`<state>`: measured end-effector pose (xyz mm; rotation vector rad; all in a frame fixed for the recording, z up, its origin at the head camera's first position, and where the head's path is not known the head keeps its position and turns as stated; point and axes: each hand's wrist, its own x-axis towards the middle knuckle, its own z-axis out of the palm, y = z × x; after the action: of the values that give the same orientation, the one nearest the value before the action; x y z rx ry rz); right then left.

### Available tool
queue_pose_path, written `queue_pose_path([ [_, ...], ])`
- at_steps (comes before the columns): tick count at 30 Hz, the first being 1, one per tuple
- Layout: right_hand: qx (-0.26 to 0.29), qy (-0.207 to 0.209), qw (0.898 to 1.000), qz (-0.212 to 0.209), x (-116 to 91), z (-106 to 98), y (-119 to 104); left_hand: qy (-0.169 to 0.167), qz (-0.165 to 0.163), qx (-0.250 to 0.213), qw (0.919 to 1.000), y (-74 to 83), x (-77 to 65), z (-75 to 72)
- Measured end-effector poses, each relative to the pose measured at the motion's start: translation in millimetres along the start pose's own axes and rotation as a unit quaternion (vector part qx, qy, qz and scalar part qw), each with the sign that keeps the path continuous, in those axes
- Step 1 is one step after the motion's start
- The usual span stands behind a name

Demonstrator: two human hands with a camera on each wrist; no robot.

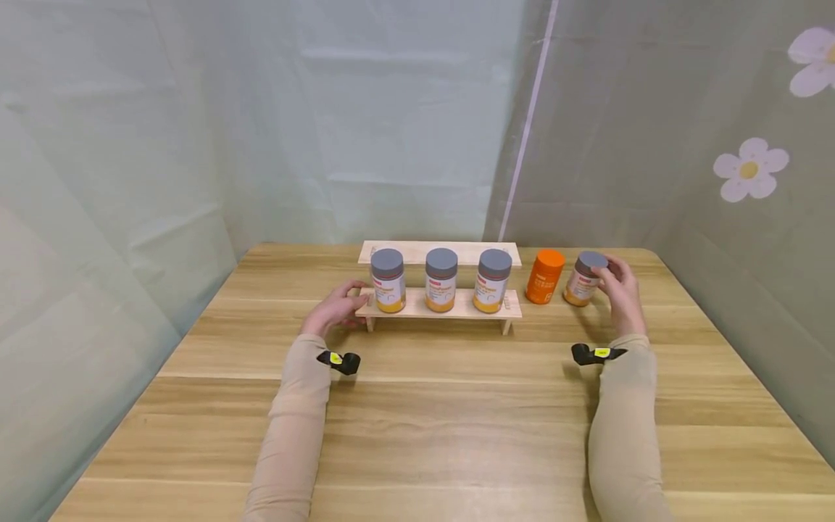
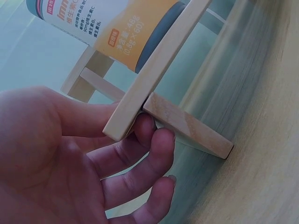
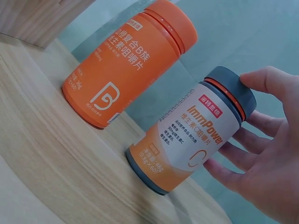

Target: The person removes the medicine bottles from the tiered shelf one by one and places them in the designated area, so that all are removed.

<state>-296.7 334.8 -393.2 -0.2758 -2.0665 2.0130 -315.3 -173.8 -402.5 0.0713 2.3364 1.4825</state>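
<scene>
My left hand (image 1: 341, 306) pinches the left end of the front board of a two-step wooden rack (image 1: 417, 307), thumb over it and fingers curled beneath. On that board three grey-lidded vitamin bottles (image 1: 441, 283) stand upright in a row. One of them shows its white and orange label (image 2: 122, 35) in the left wrist view. To the rack's right, my right hand (image 1: 625, 293) holds another grey-lidded vitamin bottle (image 3: 191, 133), its thumb at the lid and its fingers around the far side. An orange bottle (image 3: 128, 65) stands upright just left of it.
The rack's higher back board (image 1: 450, 252) carries nothing. All of this is on a wood-grain table (image 1: 457, 420), near its far edge. Pale cloth sheets (image 1: 391, 130) hang behind and at both sides. Each sleeve has a black wrist camera (image 1: 339, 361) strapped on.
</scene>
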Motion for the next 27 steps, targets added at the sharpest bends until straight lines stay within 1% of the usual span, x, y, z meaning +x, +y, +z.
queue_pose_path([
  [6, -0.018, 0.003, 1.000, -0.012, -2.1, -0.7, -6.8, -0.004, 0.003, -0.008, 1.0000, -0.3, 2.2, 0.2],
  [12, -0.043, 0.009, 0.999, -0.030, -5.1, -0.3, -18.2, 0.003, 0.004, 0.002, 1.0000, -1.0, 2.4, 0.1],
  [18, -0.065, -0.001, 0.997, -0.040, -8.1, 1.8, -31.0, 0.007, 0.010, 0.005, 0.9999, -2.4, 1.3, -0.3],
  [23, -0.083, -0.004, 0.995, -0.061, -14.2, 4.7, -42.7, 0.007, 0.008, 0.006, 0.9999, -3.4, 1.5, -0.4],
  [27, -0.082, -0.007, 0.993, -0.078, -19.0, 8.1, -50.2, 0.005, 0.008, 0.004, 1.0000, -2.9, 1.9, -0.1],
])
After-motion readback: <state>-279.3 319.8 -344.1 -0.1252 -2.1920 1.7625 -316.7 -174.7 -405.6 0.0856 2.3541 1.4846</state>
